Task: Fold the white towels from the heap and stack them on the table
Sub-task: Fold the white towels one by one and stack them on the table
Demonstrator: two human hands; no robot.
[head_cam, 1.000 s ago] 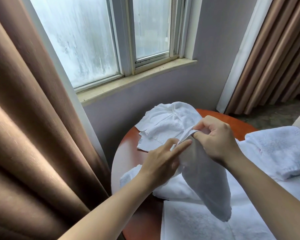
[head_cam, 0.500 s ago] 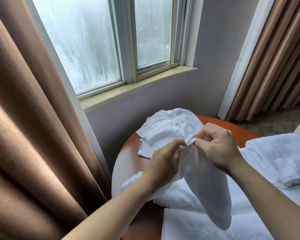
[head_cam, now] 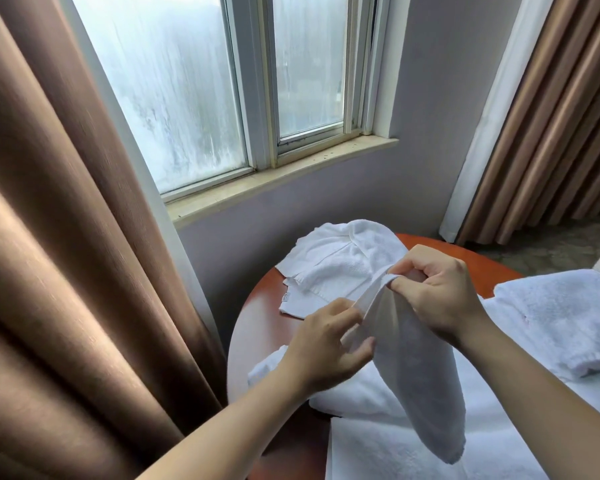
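Brown curtain [head_cam: 66,254]: far left of the grip. Left hand [head_cam: 321,351] pinches the hanging towel [head_cam: 420,375] by its edge, fingers curled on it, just below-left of the right hand [head_cam: 440,299], which pinches the top corner. Towel drapes down from both grips, lower end loose. Behind the grip: crumpled towel heap [head_cam: 340,268] on the round table [head_cam: 253,341]. Under the hanging end: flat white towelling [head_cam: 378,452]. Right of the grip, well apart: folded towel [head_cam: 561,313].
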